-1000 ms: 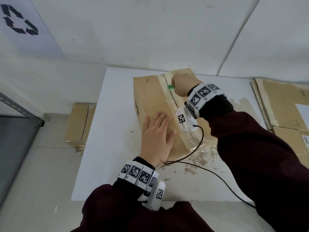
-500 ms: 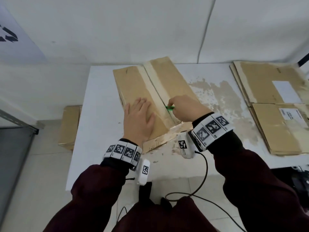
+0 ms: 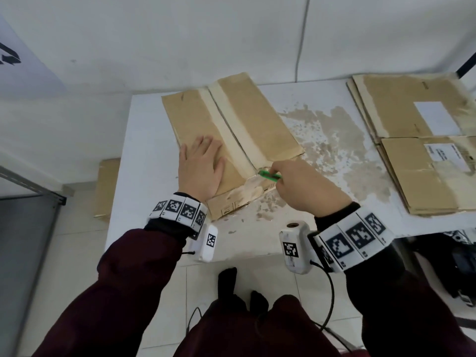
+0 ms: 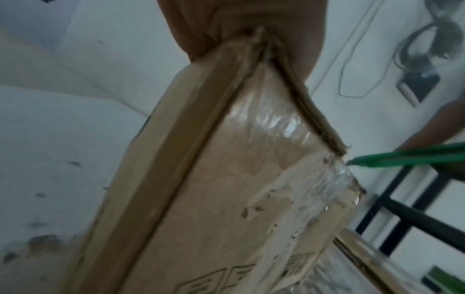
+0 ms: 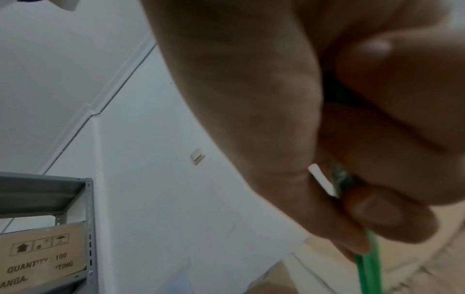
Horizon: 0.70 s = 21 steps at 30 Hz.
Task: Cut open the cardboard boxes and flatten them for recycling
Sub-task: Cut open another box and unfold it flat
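A brown cardboard box (image 3: 257, 124) lies on the white table (image 3: 144, 155), a strip of pale tape running down its top seam. My left hand (image 3: 202, 168) presses flat on the box's left flap, fingers straight. My right hand (image 3: 301, 186) grips a green cutter (image 3: 269, 175) whose tip sits at the near end of the seam, where clear tape wraps the box's front edge. The left wrist view shows the box end (image 4: 251, 189) with crinkled tape and the green cutter (image 4: 402, 157) tip at its corner. In the right wrist view, fingers (image 5: 382, 212) curl round the green cutter (image 5: 367, 264).
Flattened cardboard sheets (image 3: 422, 140) are stacked at the table's right side. Another cardboard piece (image 3: 107, 186) lies on the floor left of the table. A grey metal shelf (image 3: 28, 186) stands at the left. The tabletop has a worn brown patch (image 3: 332, 140).
My right hand has drawn the cutter along the seam from the box's far end to its near end. The left hand stays pressed on the left flap.
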### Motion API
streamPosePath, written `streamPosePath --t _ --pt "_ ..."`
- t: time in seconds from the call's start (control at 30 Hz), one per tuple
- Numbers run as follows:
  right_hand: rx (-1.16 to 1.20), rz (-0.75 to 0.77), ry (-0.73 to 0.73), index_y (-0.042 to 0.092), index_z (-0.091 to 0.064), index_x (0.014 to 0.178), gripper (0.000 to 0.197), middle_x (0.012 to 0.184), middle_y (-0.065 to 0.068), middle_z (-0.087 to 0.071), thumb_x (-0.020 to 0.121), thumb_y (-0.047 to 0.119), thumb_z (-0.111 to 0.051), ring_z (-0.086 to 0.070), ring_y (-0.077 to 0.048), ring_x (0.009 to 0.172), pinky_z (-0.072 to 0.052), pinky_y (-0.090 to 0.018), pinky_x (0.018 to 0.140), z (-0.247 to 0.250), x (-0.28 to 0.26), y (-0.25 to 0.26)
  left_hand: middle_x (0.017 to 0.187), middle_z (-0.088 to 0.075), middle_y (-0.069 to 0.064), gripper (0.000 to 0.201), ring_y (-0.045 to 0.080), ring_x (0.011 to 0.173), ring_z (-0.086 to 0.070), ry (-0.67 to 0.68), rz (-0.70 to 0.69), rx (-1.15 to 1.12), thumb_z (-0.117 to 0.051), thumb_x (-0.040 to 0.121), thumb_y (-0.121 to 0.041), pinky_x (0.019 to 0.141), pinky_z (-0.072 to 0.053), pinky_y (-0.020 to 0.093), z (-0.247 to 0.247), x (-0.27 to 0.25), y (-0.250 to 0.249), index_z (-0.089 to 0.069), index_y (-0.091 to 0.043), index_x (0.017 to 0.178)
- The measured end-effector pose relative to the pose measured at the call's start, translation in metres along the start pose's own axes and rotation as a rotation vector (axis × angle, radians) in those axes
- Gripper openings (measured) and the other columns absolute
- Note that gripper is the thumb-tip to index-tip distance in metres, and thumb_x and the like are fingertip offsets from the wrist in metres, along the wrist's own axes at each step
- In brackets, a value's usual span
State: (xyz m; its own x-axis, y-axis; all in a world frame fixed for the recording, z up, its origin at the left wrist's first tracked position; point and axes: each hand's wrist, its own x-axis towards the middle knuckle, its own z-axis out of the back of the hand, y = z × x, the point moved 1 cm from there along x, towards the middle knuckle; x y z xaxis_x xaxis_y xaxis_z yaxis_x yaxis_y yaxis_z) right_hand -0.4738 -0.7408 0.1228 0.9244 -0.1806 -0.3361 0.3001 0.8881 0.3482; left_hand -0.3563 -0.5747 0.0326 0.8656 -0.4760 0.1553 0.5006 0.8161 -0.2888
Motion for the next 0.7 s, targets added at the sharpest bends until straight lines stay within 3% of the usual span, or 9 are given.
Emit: streamPosePath --t 0.07,0.13,0.2,0.23,0.33,0.47,0.7 --pt "0.104 -0.015 -0.015 0.010 -0.057 0.116 0.032 0.096 -0.014 -0.058 0.092 0.002 -0.037 -0.043 -0.018 0.072 -0.031 -0.021 0.051 -0.006 -0.002 -0.007 0.153 -0.031 0.006 0.043 0.025 0.145 -0.017 0.043 -0.097 0.023 -0.030 0.101 -0.042 0.115 -0.008 0.053 0.002 0.000 -0.002 -0.044 -0.029 0.139" --pt "0.252 -0.041 -0.011 0.014 -0.058 0.115 0.028 0.079 -0.003 -0.054 0.094 0.007 -0.040 -0.042 -0.013 0.055 -0.028 -0.018 0.043 -0.008 -0.003 -0.017 0.146 -0.044 0.007 0.045 0.028 0.141 -0.031 0.082 -0.353 -0.002 -0.030 0.099 -0.043 0.112 -0.021 0.056 0.006 0.000 -0.008 -0.055 -0.026 0.132" --pt "0.412 -0.062 0.010 0.017 -0.058 0.113 0.026 0.065 0.001 -0.047 0.095 0.009 -0.040 -0.038 -0.009 0.042 -0.032 -0.018 0.037 -0.009 -0.005 -0.027 0.134 -0.057 0.006 0.044 0.025 0.131 -0.047 0.081 -0.598 -0.006 -0.035 0.098 -0.039 0.106 -0.035 0.049 0.005 0.001 -0.013 -0.062 -0.016 0.123" --pt "0.486 -0.071 0.023 0.018 -0.058 0.113 0.026 0.063 -0.001 -0.046 0.096 0.010 -0.040 -0.037 -0.008 0.037 -0.033 -0.019 0.035 -0.010 -0.007 -0.031 0.130 -0.059 0.005 0.042 0.024 0.127 -0.051 0.087 -0.658 -0.018 -0.037 0.098 -0.037 0.104 -0.038 0.045 0.005 0.004 -0.014 -0.062 -0.013 0.121" --pt "0.587 -0.081 0.005 0.019 -0.058 0.114 0.025 0.061 -0.002 -0.045 0.097 0.014 -0.041 -0.035 -0.007 0.032 -0.033 -0.019 0.035 -0.017 -0.010 -0.037 0.123 -0.059 0.005 0.039 0.024 0.117 -0.054 0.113 -0.714 -0.060 -0.037 0.099 -0.035 0.100 -0.040 0.041 0.005 0.014 -0.017 -0.060 -0.010 0.118" --pt "0.553 -0.051 -0.128 0.020 -0.060 0.115 0.026 0.051 0.007 -0.040 0.097 0.014 -0.043 -0.033 -0.005 0.033 -0.026 -0.014 0.036 -0.035 -0.011 -0.036 0.107 -0.055 0.003 0.031 0.023 0.099 -0.051 0.104 -0.695 -0.102 -0.036 0.098 -0.034 0.093 -0.039 0.041 0.005 0.020 -0.023 -0.055 -0.011 0.104" --pt "0.587 -0.022 -0.266 0.019 -0.061 0.114 0.024 0.048 0.009 -0.036 0.097 0.015 -0.045 -0.030 -0.008 0.038 -0.023 -0.017 0.039 -0.055 -0.014 -0.036 0.099 -0.053 -0.002 0.028 0.020 0.097 -0.048 0.069 -0.675 -0.105 -0.035 0.098 -0.036 0.108 -0.022 0.038 0.004 0.023 -0.023 -0.054 -0.014 0.099"
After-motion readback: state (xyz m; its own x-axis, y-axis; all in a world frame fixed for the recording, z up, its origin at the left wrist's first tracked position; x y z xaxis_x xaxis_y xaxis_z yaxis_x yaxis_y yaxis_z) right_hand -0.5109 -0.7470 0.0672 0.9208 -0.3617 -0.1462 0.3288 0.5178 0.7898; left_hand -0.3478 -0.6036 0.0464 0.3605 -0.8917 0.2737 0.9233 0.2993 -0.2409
